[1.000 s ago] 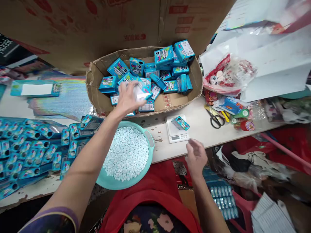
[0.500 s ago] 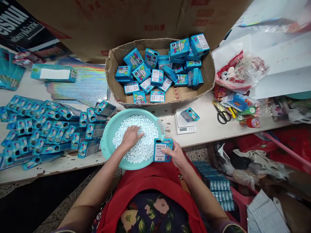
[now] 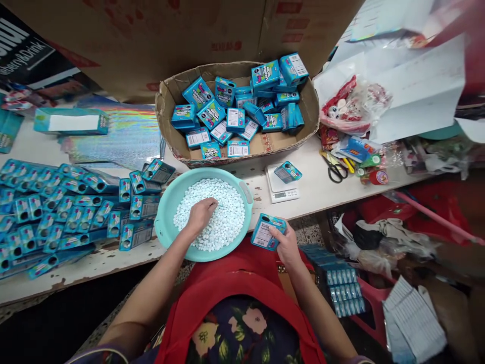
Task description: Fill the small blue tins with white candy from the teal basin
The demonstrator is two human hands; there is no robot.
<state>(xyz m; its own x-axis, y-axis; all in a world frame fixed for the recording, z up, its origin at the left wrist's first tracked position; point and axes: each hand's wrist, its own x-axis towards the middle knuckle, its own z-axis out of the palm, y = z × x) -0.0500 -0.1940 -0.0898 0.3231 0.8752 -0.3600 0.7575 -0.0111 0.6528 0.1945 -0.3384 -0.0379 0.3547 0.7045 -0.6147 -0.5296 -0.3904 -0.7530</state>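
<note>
A round turquoise basin [image 3: 162, 222] holds a heap of small white candies [image 3: 223, 217]. My left hand [image 3: 200, 215] is in the basin with its fingers curled closed at the surface of the candies; the fingers mostly hide what lies inside them. Right of the basin, my right hand [image 3: 287, 242] grips a blue candy box [image 3: 268, 231] by its right side, thumb across the printed label. The box tilts slightly, and a round dark hole shows at its top edge. It is held apart from the basin, above my red apron [image 3: 242, 293].
Behind the basin, a cut-down cardboard carton [image 3: 280, 146] holds many blue boxes. A small white scale [image 3: 282, 189] bears one box [image 3: 288, 172]. More boxes [image 3: 76, 217] crowd the table's left side. Scissors [image 3: 337, 172] and plastic bags [image 3: 356, 108] lie at right.
My left hand's fingers have closed over the candies, where they were spread before. My right hand has moved the box rightward, away from the basin rim, and tilted it. The view has shifted slightly.
</note>
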